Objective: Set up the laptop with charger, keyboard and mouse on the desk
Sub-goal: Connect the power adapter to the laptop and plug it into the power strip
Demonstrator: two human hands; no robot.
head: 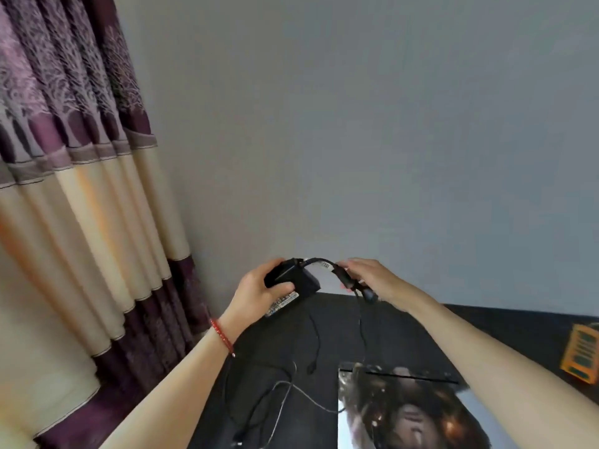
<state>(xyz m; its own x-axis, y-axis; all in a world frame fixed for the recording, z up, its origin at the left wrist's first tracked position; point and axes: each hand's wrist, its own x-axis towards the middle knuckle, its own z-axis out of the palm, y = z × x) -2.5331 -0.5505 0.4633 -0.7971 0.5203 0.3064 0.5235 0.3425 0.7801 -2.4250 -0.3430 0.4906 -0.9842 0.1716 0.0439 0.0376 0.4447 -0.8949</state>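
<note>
Charger brick (pixel 299 280) is gripped by left hand (pixel 259 291); its cable (pixel 343 277) is pinched by right hand (pixel 372 277) above counter (pixel 405 335).

Both hands raised above the far edge of the dark worktop (pixel 405 322). Left hand (pixel 256 293) grips the black charger brick (pixel 296 278), label side down. Right hand (pixel 369 277) pinches the cable (pixel 343 278) just beside the brick. Loose cable hangs down to the worktop. Laptop (pixel 405 413) at bottom, lid with printed picture. Orange box (pixel 581 353) far right. Curtain (pixel 81 189) left.
</note>
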